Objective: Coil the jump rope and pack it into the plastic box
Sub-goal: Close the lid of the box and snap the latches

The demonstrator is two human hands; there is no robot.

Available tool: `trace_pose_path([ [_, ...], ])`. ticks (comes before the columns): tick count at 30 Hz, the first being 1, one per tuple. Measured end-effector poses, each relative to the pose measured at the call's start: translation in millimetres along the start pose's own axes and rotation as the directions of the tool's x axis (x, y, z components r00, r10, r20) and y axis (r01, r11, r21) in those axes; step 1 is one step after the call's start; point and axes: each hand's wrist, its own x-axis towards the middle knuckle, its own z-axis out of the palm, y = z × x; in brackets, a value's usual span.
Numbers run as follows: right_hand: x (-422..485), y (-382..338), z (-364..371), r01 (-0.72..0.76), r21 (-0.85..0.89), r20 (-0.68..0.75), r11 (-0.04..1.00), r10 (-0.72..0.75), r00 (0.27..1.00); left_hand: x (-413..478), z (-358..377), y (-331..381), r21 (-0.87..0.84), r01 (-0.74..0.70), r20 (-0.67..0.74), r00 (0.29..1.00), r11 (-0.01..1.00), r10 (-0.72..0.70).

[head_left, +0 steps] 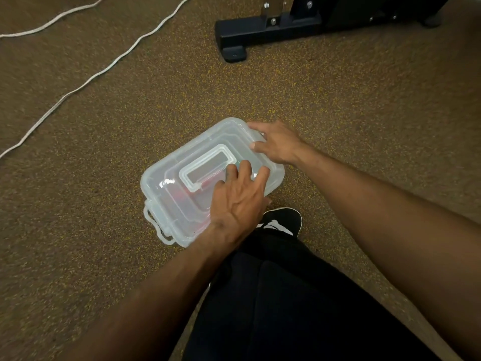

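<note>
- The plastic box stands on the floor, lid closed.
- The left hand lies flat on the lid, fingers spread.
- The right hand rests on the box's far corner, fingers spread.
- The white rope lies uncoiled on the floor, well apart from the box.

Single head-worn view, steeply downward and forward, close over the speckled floor.

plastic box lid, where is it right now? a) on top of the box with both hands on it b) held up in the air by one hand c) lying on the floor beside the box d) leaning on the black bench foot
a: the lid sits on the plastic box, with the left hand flat on top and the right hand at its far corner.
</note>
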Motion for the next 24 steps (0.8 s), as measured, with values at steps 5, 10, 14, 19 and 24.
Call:
trace_pose_path([
  [5,-10,4,2,0.01,-0.003,0.019,1.0,-0.01,1.0,-4,9,-11,-0.023,0.051,0.042,0.998,0.998,-0.05],
  [10,-19,8,6,-0.132,0.114,0.026,0.985,0.129,0.991,-5,14,-13,0.044,-0.01,0.036,0.999,0.999,0.008],
  [14,-15,1,7,-0.16,0.111,0.002,0.981,0.161,0.987,1,12,-19,0.072,-0.041,0.035,0.999,0.997,0.039],
  [19,-1,1,2,-0.154,0.087,0.024,0.984,0.152,0.988,8,11,-15,0.082,-0.024,0.064,0.998,0.996,0.018],
  [24,-6,10,3,-0.115,0.144,0.007,0.983,0.115,0.993,2,13,-14,0.062,-0.007,0.09,0.996,0.998,0.001],
])
